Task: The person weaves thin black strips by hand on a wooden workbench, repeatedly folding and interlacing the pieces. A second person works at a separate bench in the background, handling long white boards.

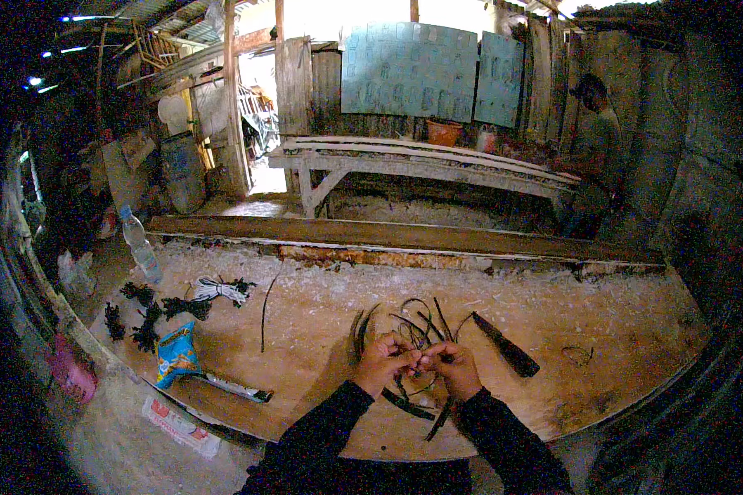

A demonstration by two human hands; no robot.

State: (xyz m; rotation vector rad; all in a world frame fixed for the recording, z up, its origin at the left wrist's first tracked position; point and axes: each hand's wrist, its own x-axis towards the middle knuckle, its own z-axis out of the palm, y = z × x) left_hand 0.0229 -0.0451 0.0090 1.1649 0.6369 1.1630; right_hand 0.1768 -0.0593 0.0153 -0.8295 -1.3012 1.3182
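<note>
My left hand [382,360] and my right hand [456,367] meet over the wooden tabletop, both closed, thumbs and forefingers pinched together. What sits between the fingertips is too small to make out. Thin black strips [439,313] loop and fan out beyond the hands. Another dark strip [409,405] lies just below them, near my wrists. To the right of my right hand rests a long dark tapered piece [510,348], its narrow end pointing away from me. A single straight black strip [267,313] lies farther left.
Bundles of black cord [147,326] and a white-and-black bundle [216,289] lie on the left. Nearby are a blue snack packet [177,355] and a clear plastic bottle [140,247]. A raised plank [388,235] borders the table's far side. A person [594,140] stands at the back bench.
</note>
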